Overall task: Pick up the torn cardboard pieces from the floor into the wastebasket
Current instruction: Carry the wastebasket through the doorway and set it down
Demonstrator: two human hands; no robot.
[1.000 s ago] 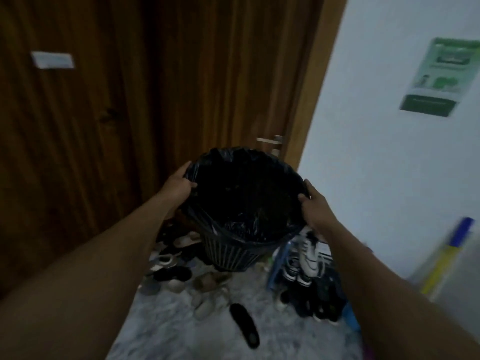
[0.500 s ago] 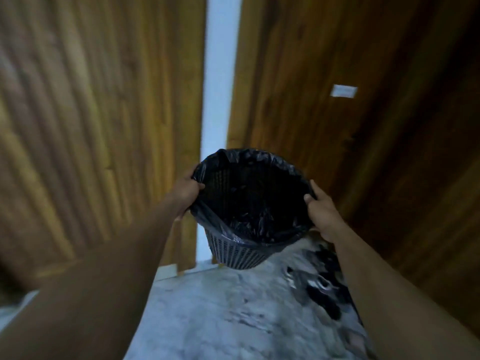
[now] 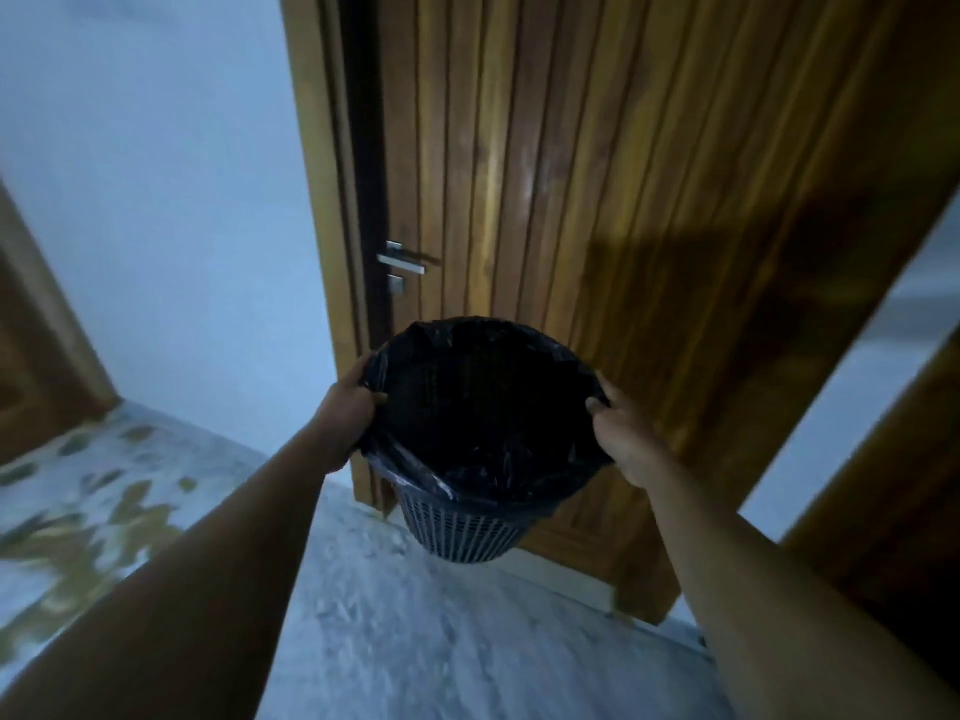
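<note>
Carrying one wastebasket (image 3: 470, 522), lined with one black bag (image 3: 488, 407), clear of the floor (image 3: 415, 641) before one wooden door (image 3: 597, 200). Gripping opposite rim edges, left hand (image 3: 347, 407) and right hand (image 3: 621, 433) each clenched on the liner, probably keeping the opening level. Showing blurred tan patches (image 3: 98, 511) at left, possibly cardboard pieces; counting impossible.

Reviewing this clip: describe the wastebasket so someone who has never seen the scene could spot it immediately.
Start at the tall wooden door with the metal handle. In front of its lower part, held off the floor, is the wastebasket, gripped at the rim by the left hand and right hand. It is the only round, slotted dark container, lined with a black plastic bag.
</note>
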